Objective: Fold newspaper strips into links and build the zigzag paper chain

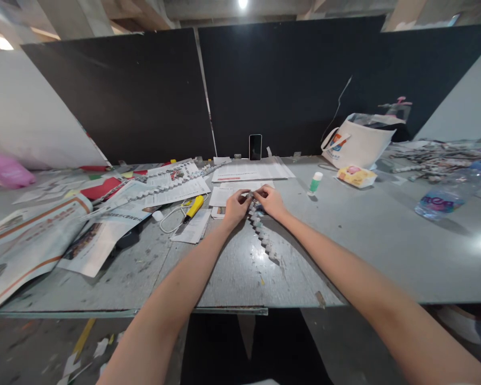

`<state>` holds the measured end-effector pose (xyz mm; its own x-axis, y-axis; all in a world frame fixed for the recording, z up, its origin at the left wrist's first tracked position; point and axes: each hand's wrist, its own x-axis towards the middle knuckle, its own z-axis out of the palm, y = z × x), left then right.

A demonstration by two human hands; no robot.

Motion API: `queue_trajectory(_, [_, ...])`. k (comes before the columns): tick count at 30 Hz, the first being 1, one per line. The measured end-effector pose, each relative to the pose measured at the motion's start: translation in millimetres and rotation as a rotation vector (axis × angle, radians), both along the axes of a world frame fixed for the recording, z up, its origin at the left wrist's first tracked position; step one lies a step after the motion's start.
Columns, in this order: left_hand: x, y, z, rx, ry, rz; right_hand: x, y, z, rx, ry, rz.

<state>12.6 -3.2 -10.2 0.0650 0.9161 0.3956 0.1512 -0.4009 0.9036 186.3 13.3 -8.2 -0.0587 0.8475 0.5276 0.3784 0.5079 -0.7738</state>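
Observation:
A zigzag chain of folded paper [260, 229] lies on the grey table, running from my fingertips toward the table's front edge. My left hand [237, 207] pinches its far end from the left. From the right, my right hand [271, 200] grips the same end, fingers bent and close to the other hand. The exact fold between the fingertips is too small to make out. Printed sheets [224, 195] lie just beyond and under the hands. To their left rests a yellow-handled cutter [194, 207] on small paper strips [192, 227].
A glue stick [315, 183] stands to the right, near a tissue pack [356, 176], a white tote bag [358, 141] and a plastic bottle [444, 198]. A phone [255, 147] leans on the black partition [296, 85]. Newspapers [36, 240] and more paper chains [164, 187] cover the left.

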Motion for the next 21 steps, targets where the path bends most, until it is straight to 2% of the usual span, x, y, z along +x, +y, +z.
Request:
queue_trajectory(7, [-1.1, 3.8, -3.5, -0.011, -0.025, 0.071, -2.3, -2.4, 1.0, 0.004, -0.022, 0.040])
queue_trajectory(19, [0.1, 4.2, -2.1, 0.167, 0.263, 0.242, -4.7, -1.2, -6.5, 0.014, -0.084, 0.067])
queue_trajectory(21, [-0.2, 4.9, -2.8, 0.181, 0.299, 0.231, -4.3, -0.9, -7.1, 0.028, -0.084, 0.075])
